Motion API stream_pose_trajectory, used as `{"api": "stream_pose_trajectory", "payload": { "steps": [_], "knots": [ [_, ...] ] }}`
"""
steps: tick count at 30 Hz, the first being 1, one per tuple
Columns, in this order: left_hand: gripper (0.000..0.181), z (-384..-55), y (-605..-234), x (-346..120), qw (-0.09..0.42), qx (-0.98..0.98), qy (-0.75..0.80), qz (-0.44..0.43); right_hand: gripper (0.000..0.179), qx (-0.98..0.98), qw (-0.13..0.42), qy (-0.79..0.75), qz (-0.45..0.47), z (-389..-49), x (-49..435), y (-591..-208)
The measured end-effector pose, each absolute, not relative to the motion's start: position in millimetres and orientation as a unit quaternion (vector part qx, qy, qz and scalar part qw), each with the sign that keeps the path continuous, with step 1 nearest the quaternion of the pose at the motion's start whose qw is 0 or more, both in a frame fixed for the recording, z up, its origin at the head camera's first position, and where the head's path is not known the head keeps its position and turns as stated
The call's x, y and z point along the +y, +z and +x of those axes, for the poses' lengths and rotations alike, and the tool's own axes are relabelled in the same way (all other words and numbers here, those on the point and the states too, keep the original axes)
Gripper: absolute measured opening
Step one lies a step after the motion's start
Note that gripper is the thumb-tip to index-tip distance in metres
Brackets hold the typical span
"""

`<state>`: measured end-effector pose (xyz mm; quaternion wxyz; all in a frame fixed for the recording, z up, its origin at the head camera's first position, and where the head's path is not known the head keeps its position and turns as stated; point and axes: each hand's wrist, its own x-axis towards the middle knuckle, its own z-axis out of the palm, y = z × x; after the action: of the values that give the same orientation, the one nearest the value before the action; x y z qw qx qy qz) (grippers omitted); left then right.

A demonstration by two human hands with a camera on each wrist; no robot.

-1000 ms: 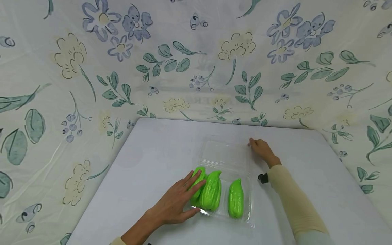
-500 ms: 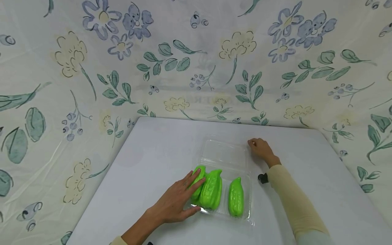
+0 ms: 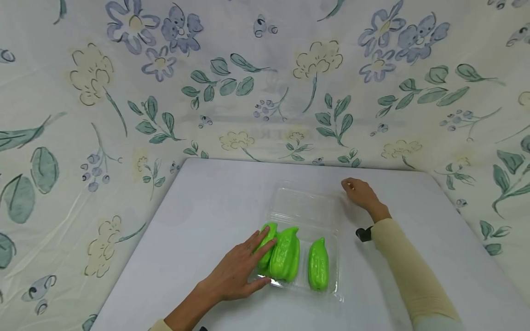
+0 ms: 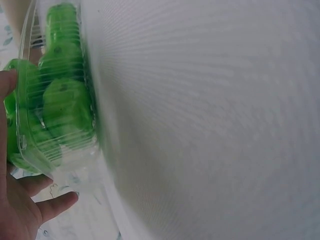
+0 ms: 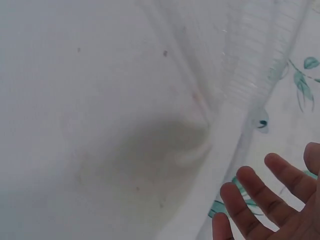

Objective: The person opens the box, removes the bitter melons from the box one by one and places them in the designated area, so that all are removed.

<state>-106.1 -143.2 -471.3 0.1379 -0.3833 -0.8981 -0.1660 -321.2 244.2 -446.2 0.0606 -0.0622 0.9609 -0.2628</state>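
Note:
A clear plastic clamshell container (image 3: pixel 304 233) lies on the table with its lid (image 3: pixel 304 202) folded back flat on the far side. Bright green peppers with ribbed sides fill it: one (image 3: pixel 265 262) at the left, a middle one (image 3: pixel 285 253) leaning against it, and one (image 3: pixel 318 264) apart at the right. My left hand (image 3: pixel 235 272) spreads its fingers over the left pepper and the container's near-left rim. Through the container wall (image 4: pixel 37 145), the left wrist view shows the peppers' rounded ends. Beyond the lid's right edge, my right hand (image 3: pixel 361 193) holds nothing, its fingers loosely bent.
The white table (image 3: pixel 215 197) extends around the container. Behind it and along the sides hangs a floral sheet (image 3: pixel 248 105). A small black device (image 3: pixel 364 234) sits at the right wrist by the cream sleeve (image 3: pixel 410 266).
My right hand has moved a little right and away from the lid's edge. The left hand, the peppers and the container stay where they were.

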Motion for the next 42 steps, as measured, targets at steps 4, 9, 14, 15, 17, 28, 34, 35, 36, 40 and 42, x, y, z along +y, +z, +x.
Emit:
{"api": "stream_pose_trajectory", "payload": {
  "steps": [4, 9, 14, 15, 17, 28, 34, 35, 36, 40, 42],
  "knots": [
    [0.091, -106.8, -470.8, -143.6, 0.135, -0.900, -0.165, -0.380, 0.056, 0.962, 0.046, -0.263, -0.066, -318.9, 247.2, -436.0],
    [0.090, -105.6, -472.1, -143.8, 0.127, -0.903, -0.164, -0.375, 0.057, 0.959, 0.019, -0.268, -0.089, -315.1, 248.2, -427.8],
    [0.090, -102.7, -474.3, -144.0, 0.129, -0.908, -0.163, -0.364, 0.057, 0.953, 0.010, -0.282, -0.105, -317.0, 242.3, -423.5],
    [0.091, -102.0, -474.5, -143.9, 0.129, -0.908, -0.164, -0.362, 0.057, 0.952, 0.008, -0.286, -0.108, -317.4, 240.3, -422.5],
    [0.091, -101.3, -475.1, -143.3, 0.131, -0.909, -0.164, -0.360, 0.058, 0.950, 0.003, -0.290, -0.114, -318.3, 236.6, -420.7],
    [0.090, -104.9, -473.6, -138.2, 0.144, -0.911, -0.157, -0.353, 0.051, 0.931, -0.034, -0.318, -0.173, -304.0, 211.8, -395.7],
    [0.091, -106.3, -472.1, -136.7, 0.147, -0.912, -0.154, -0.351, 0.045, 0.920, -0.057, -0.322, -0.217, -295.4, 200.7, -384.2],
    [0.091, -106.5, -471.8, -136.4, 0.147, -0.912, -0.154, -0.352, 0.044, 0.918, -0.060, -0.322, -0.225, -293.8, 199.0, -382.7],
    [0.091, -106.6, -471.5, -136.1, 0.148, -0.911, -0.155, -0.352, 0.043, 0.915, -0.064, -0.323, -0.231, -292.0, 197.5, -381.4],
    [0.090, -107.4, -471.2, -134.8, 0.152, -0.909, -0.157, -0.354, 0.040, 0.906, -0.069, -0.331, -0.255, -283.0, 191.5, -375.6],
    [0.090, -108.0, -471.4, -134.1, 0.153, -0.910, -0.156, -0.353, 0.040, 0.904, -0.069, -0.333, -0.261, -277.7, 188.3, -372.6]
  ]
}}
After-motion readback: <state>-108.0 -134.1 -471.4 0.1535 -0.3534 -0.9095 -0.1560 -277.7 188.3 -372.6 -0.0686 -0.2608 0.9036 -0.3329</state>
